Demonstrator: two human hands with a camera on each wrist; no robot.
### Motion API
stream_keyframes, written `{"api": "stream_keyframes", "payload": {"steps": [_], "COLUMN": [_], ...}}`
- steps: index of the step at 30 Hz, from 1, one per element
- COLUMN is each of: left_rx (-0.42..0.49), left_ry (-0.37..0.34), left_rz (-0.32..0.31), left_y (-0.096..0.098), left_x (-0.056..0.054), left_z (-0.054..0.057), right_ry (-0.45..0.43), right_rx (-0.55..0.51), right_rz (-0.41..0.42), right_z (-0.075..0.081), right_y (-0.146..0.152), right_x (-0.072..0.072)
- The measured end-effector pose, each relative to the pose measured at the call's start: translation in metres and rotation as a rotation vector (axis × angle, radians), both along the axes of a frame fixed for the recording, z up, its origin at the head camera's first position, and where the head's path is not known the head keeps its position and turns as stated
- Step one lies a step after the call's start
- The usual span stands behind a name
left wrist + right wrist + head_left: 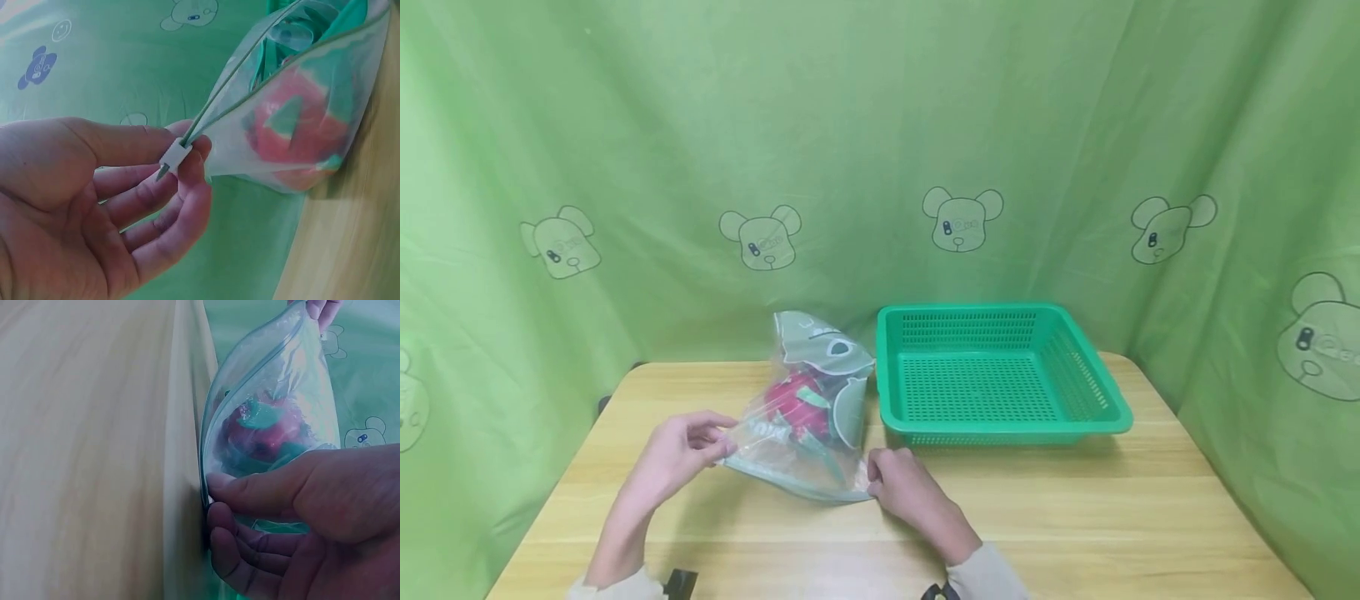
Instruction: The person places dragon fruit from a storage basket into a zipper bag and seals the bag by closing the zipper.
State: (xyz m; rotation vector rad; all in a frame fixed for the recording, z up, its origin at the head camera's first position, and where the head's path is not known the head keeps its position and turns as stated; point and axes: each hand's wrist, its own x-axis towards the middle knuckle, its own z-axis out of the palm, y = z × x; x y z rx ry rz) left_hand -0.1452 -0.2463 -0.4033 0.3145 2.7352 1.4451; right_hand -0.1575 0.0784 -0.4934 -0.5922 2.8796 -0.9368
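A clear zip bag (850,412) with pale green printing lies tilted over the table, its zip edge facing me. Inside sits a red and green item (797,407), blurred by the plastic. My left hand (677,454) pinches the bag's left corner, thumb and fingertips at a small white slider (175,154) on the zip. At the opposite corner, my right hand (910,490) pinches the zip edge between thumb and bent forefinger. Between the hands the zip's two strips stand parted, as both wrist views show.
Right behind my right hand, a green plastic basket (1000,428) with slotted walls stands on the wooden table (1075,525). A green curtain (865,150) with bear-head prints hangs round the back and sides.
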Motion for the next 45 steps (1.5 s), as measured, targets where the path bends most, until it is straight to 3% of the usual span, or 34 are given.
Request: {"api": "stream_keyframes", "payload": {"steps": [5,12,15,19,22,27,33,38,45], "left_rx": [0.057,0.246,0.300,0.335,0.360,0.416,0.456,0.473,0.481], "left_ry": [-0.041,-0.177,-0.206,-0.228,-0.249,-0.294,-0.335,-0.350,-0.365], "left_rz": [-0.002,-0.093,-0.118,-0.149,-0.174,-0.203,-0.243,-0.267,-0.282], "left_y": [-0.005,-0.014,-0.017,-0.018,-0.019,-0.022,-0.024,-0.025,-0.024], "left_x": [-0.002,-0.010,-0.014,-0.017,-0.018,-0.019,-0.021,-0.023,-0.025], "left_z": [-0.004,-0.013,-0.017,-0.020,-0.022,-0.025,-0.029,-0.034,-0.039], "right_ry": [-0.007,-0.027,-0.148,-0.414,-0.546,-0.682,-0.898,-1.049,-1.211], "right_rx": [-0.004,-0.052,-0.188,-0.439,-0.570,-0.777,-1.061,-1.278,-1.730], "right_rz": [0.016,0.042,0.119,0.244,0.292,0.301,0.253,0.166,-0.093], "right_z": [0.001,0.011,0.022,0.028,0.022,0.005,-0.007,-0.010,-0.007], "right_y": [0.002,0.005,0.000,-0.016,-0.032,-0.056,-0.080,-0.096,-0.118], "right_x": [0.001,0.007,0.014,0.028,0.035,0.039,0.042,0.046,0.049]}}
